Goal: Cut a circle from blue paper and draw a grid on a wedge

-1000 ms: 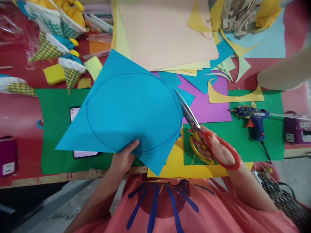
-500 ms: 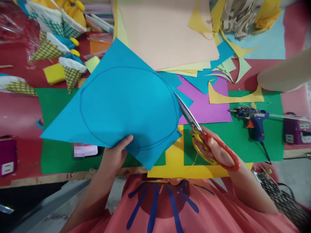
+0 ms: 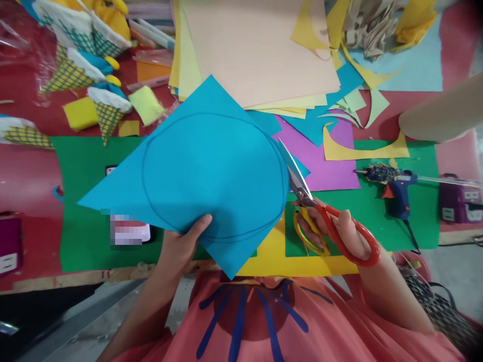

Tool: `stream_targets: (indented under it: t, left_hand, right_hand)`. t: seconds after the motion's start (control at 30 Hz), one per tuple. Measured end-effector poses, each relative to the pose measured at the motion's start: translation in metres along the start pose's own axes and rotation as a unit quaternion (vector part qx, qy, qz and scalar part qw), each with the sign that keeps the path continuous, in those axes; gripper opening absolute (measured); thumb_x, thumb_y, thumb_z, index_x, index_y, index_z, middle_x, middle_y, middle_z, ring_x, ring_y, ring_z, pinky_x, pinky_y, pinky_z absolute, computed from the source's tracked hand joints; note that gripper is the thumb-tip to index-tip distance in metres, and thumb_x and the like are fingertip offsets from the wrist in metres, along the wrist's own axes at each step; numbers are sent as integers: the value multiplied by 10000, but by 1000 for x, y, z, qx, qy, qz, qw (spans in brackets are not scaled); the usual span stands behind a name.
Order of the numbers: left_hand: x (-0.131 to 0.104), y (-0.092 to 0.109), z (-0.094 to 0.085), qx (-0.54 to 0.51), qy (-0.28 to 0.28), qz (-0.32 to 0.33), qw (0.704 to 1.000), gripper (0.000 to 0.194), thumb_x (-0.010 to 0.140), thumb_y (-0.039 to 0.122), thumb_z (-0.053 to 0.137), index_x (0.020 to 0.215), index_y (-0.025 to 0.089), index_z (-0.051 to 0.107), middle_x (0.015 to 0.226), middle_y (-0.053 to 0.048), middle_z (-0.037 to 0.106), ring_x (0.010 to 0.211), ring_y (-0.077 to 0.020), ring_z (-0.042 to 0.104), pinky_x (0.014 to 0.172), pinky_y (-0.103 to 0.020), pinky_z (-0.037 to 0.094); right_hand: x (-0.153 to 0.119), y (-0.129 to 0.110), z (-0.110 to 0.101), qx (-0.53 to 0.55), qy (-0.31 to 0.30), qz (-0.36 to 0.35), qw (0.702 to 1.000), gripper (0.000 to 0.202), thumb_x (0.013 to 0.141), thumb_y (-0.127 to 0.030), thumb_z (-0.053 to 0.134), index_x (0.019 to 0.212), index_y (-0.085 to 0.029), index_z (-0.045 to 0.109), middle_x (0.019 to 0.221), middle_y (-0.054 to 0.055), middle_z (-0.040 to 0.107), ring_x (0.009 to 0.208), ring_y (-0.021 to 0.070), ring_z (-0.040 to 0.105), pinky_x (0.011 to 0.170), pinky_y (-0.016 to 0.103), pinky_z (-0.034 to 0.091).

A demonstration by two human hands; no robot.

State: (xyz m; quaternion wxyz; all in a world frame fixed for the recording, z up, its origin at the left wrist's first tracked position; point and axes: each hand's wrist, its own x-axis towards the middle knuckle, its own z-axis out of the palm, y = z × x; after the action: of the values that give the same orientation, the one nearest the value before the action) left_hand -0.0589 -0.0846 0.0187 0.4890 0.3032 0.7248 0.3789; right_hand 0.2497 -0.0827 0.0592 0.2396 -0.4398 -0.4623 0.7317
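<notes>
Blue sheet (image 3: 215, 171) in the left hand (image 3: 184, 244), scissors (image 3: 302, 193) in the right hand (image 3: 339, 234), above the red table (image 3: 30, 166).
Cone-shaped cloth pieces (image 3: 107, 108) lie toward the table's far left corner; nearer the front edge, a phone (image 3: 130, 231) rests on green paper (image 3: 83, 241), partly covered from view by the blue sheet. The left hand pinches that sheet's near edge, thumb on top, beside the drawn oval. A pale paper stack (image 3: 260, 50) lies beyond it. At the sheet's right edge are the scissors' blades, their red and yellow handles gripped by the right hand. Further right, a blue glue gun (image 3: 400, 193) lies on green paper.
</notes>
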Motion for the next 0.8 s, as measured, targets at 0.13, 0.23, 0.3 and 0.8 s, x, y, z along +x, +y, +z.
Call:
stream_targets:
  t: [0.13,0.23,0.3,0.8]
  left_hand:
    - [-2,-1,-1,6,10,-8,1000,633,518,457,837,1094,277,646,1180,-48,701,1292,-391,513,1054,-518,505]
    - [-1,-6,-4,10,4,-4,1000,635,536,463,829,1115,288,636,1161,-41,709,1268,-378,539,1071,-524,489]
    - [-1,-6,-5,17,2,-10,1000,665,524,471,831,1129,284,629,1174,-48,704,1274,-389,531,1052,-536,503]
    - [5,-1,-9,-21,-15,9,1000,805,501,500,867,1227,278,598,1218,-77,681,1257,-364,547,1045,-491,508]
  right_hand:
    - [5,0,4,65,-11,-9,998,588,839,-806,274,770,-233,388,648,-39,416,447,82,315,412,262,320]
    - [6,5,4,88,-3,14,996,559,846,-788,315,959,-261,466,656,-46,397,452,90,307,382,248,298]
    - [6,10,3,97,-1,14,995,561,855,-770,335,1093,-281,470,653,-48,394,455,96,299,363,237,286]
    - [-2,8,5,122,35,47,991,533,858,-723,434,1125,-267,497,721,-44,386,468,63,244,361,210,228]
